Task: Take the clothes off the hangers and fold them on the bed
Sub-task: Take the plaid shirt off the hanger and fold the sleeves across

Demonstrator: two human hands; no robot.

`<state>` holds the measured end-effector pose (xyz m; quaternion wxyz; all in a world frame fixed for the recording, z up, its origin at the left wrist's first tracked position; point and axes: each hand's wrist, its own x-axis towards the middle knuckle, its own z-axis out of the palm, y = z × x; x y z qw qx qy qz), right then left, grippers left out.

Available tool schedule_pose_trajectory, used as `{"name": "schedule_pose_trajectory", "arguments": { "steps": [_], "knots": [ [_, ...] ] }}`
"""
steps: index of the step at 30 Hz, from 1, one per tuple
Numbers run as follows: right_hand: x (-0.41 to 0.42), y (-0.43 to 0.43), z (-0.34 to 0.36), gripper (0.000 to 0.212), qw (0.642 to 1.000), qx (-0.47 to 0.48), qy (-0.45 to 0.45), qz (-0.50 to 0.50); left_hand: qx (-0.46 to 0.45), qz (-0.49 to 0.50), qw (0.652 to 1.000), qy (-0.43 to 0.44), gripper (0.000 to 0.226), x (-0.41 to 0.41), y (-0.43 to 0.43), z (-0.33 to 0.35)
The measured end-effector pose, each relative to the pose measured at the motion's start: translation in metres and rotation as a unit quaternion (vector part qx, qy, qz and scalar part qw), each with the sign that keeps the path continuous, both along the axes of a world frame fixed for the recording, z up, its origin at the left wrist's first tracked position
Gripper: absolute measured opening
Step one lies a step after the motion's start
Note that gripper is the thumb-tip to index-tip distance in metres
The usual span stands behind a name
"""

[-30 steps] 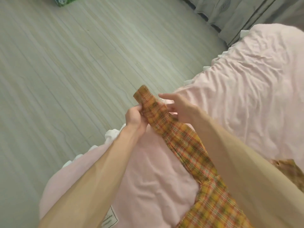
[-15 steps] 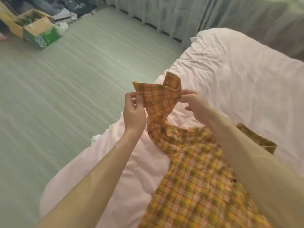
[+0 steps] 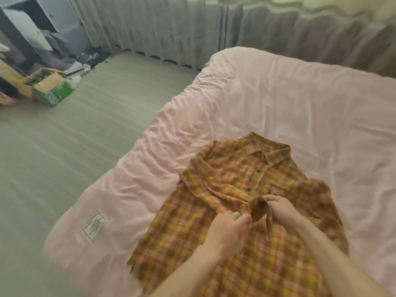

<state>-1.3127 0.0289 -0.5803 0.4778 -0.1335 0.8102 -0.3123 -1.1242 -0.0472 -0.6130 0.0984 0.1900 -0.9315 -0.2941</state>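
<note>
Shirt (image 3: pixel 182 228) lies on bed (image 3: pixel 278 103), inside its left edge.

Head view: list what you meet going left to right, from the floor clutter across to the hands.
cardboard box → white label → left hand → sleeve cuff, pinched from both sides → right hand

An orange-and-yellow plaid button-up shirt (image 3: pixel 214 249) lies spread front-up on the wrinkled pale-pink bed cover (image 3: pixel 278 99), its collar towards the far side and its hem at the near edge. One long sleeve is drawn across the chest. Its cuff (image 3: pixel 259 207) is raised off the fabric and, through the blur, seems turned open.
</note>
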Motion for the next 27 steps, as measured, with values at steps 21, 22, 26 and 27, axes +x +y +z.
{"name": "schedule_pose_trajectory", "arguments": {
  "steps": [21, 22, 26, 27],
  "knots": [
    [0.034, 0.007, -0.067, 0.031, 0.945, 0.176, 0.252, 0.113, 0.255, 0.377, 0.877, -0.154, 0.031, 0.015, -0.097, -0.053],
    [0.034, -0.012, -0.062, 0.033, 0.951, 0.151, 0.248, 0.105, 0.294, 0.421, 0.849, -0.128, 0.029, 0.01, -0.11, -0.048],
    [0.033, -0.123, -0.058, 0.059, 0.976, 0.07, 0.197, 0.061, 0.527, 0.532, 0.663, 0.0, 0.029, -0.008, -0.177, -0.035],
    [0.032, -0.154, -0.061, 0.069, 0.979, 0.061, 0.187, 0.051, 0.555, 0.556, 0.619, 0.016, 0.027, -0.011, -0.191, -0.039]
  ]
}}
